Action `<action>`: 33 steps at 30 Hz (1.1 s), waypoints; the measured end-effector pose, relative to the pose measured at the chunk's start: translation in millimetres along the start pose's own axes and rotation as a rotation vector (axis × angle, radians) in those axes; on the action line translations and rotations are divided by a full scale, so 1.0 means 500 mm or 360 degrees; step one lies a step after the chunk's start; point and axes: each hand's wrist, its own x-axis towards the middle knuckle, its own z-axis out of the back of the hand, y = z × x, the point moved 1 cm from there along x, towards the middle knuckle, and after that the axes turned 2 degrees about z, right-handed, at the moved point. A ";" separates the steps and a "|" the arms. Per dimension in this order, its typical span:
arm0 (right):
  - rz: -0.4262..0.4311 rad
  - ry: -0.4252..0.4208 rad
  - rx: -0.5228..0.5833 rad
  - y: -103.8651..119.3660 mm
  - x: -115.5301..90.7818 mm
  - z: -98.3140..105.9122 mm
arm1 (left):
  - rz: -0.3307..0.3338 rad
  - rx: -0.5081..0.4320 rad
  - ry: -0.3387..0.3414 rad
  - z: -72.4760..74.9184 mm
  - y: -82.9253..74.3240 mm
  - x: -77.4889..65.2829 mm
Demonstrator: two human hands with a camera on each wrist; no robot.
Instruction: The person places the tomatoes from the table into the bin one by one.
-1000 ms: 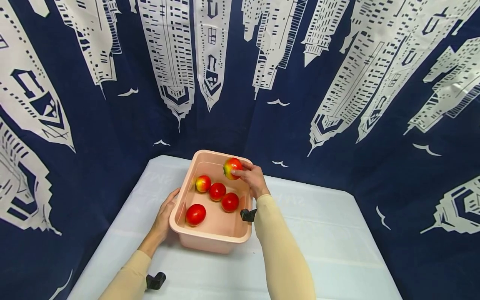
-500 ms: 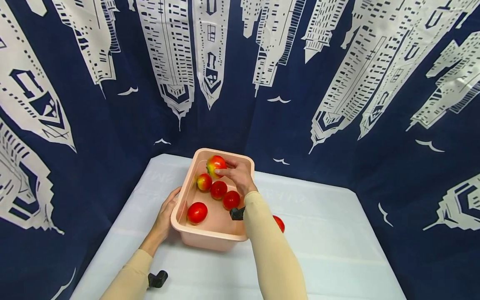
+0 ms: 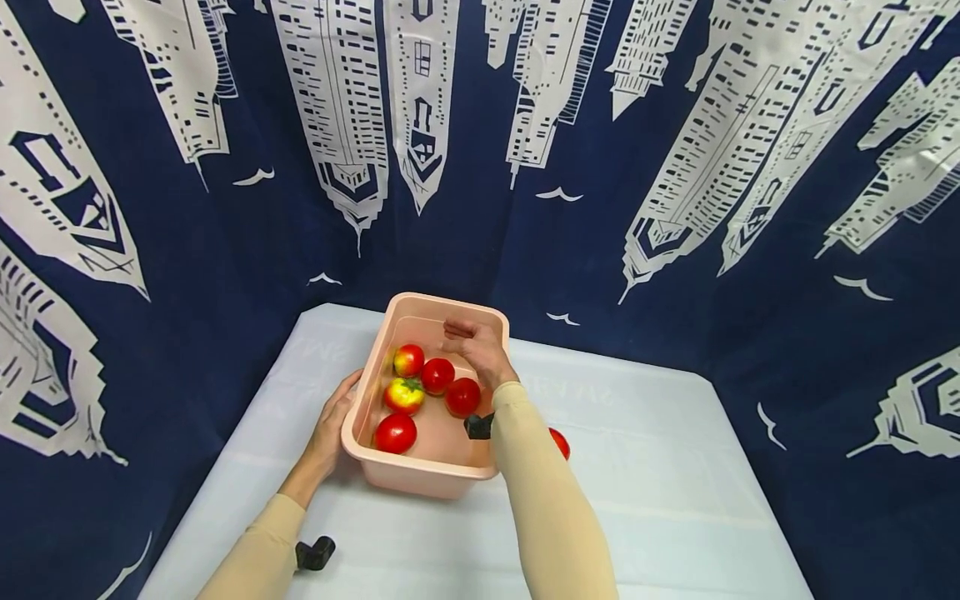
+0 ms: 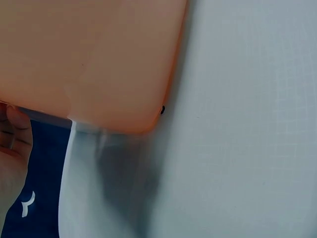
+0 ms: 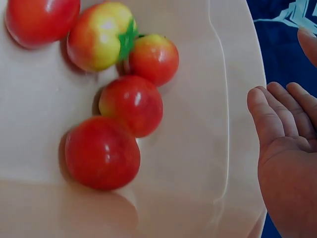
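My right hand (image 3: pixel 480 352) is over the back part of the pink plastic bin (image 3: pixel 420 492), its fingers extended and holding nothing. In the right wrist view that hand's palm (image 5: pixel 285 158) shows beside the bin's rim. Several red tomatoes lie in the bin, among them a yellow-red tomato (image 3: pixel 403 400) with a green calyx. It sits between a plain red tomato (image 3: pixel 395 433) and a smaller red-yellow tomato (image 3: pixel 408 360). Two more red tomatoes, one (image 3: pixel 438 377) beside the other (image 3: pixel 462 397), lie to the right. My left hand (image 3: pixel 326 429) rests against the bin's left outer wall.
Another red tomato (image 3: pixel 559 442) is on the white-covered table (image 3: pixel 660 483) right of the bin, partly hidden by the right sleeve. A dark blue cloth (image 3: pixel 480 242) with white buildings hangs behind and at both sides.
My right hand moved left over the bin with the yellow-red tomato, then let it go; it now lies among the others. The left hand stays at the bin's side.
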 end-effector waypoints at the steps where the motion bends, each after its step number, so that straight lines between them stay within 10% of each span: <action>1: 0.0008 -0.0010 0.0014 0.001 -0.001 0.005 | 0.0004 0.0000 -0.0001 0.000 0.000 0.000; 18: -0.0029 -0.0293 0.0082 0.026 -0.026 0.170 | 0.0003 0.0012 -0.0009 0.000 0.005 0.000; 33: -0.0182 -0.0426 0.0035 -0.065 -0.067 0.225 | 0.0001 -0.0008 -0.0008 -0.002 0.005 0.001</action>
